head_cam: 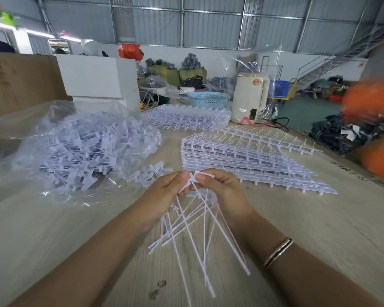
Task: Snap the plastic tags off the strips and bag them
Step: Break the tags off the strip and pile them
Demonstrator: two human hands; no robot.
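Warehouse table: left hand and right hand pinch loose tags; long tails may snag or drop before reaching the bag at left.

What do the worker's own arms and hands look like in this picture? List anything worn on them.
Both forearms are bare, with no sleeves in view and no gloves. The left hand wears nothing visible: no ring, watch or band. The right hand also shows no ring, but on that wrist sits a slim bracelet, a metallic, rose-gold-coloured bangle that looks like two narrow bands side by side. Fingernails look short and unpainted.
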